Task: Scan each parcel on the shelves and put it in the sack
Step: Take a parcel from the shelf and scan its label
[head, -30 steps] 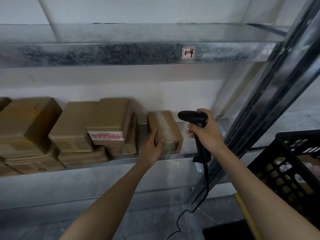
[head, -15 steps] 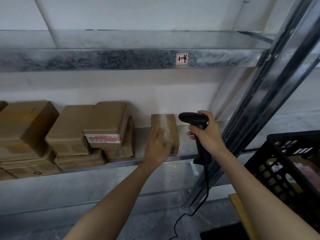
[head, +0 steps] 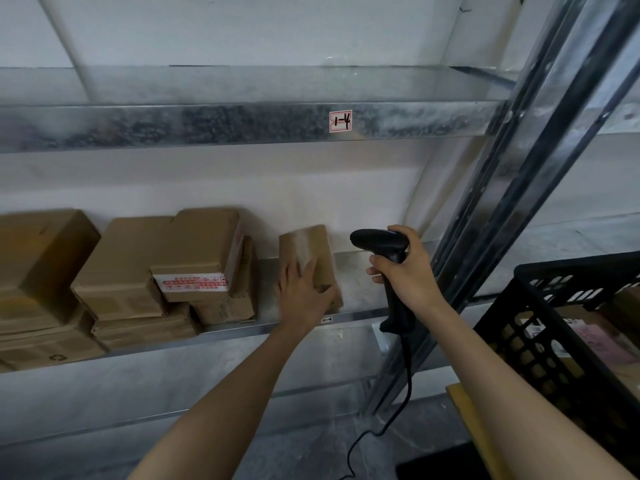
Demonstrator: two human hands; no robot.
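A small brown parcel (head: 311, 244) with clear tape lies on the metal shelf (head: 239, 331), blurred by motion. My left hand (head: 304, 293) covers its near end, fingers laid along the top and thumb round the right side, holding it. My right hand (head: 407, 271) grips a black corded barcode scanner (head: 377, 239) just right of the parcel, its head turned left toward it. No sack is in view.
Several larger cardboard boxes (head: 194, 247) are stacked on the shelf to the left, one with a red-printed label. An upper shelf beam (head: 207, 124) runs overhead. A slanted steel upright (head: 502, 202) stands right. A black plastic crate (head: 571, 266) holding items sits at lower right.
My left hand slid from the parcel's side onto its top, and the parcel turned straighter and shifted back. The scanner hand stayed almost still.
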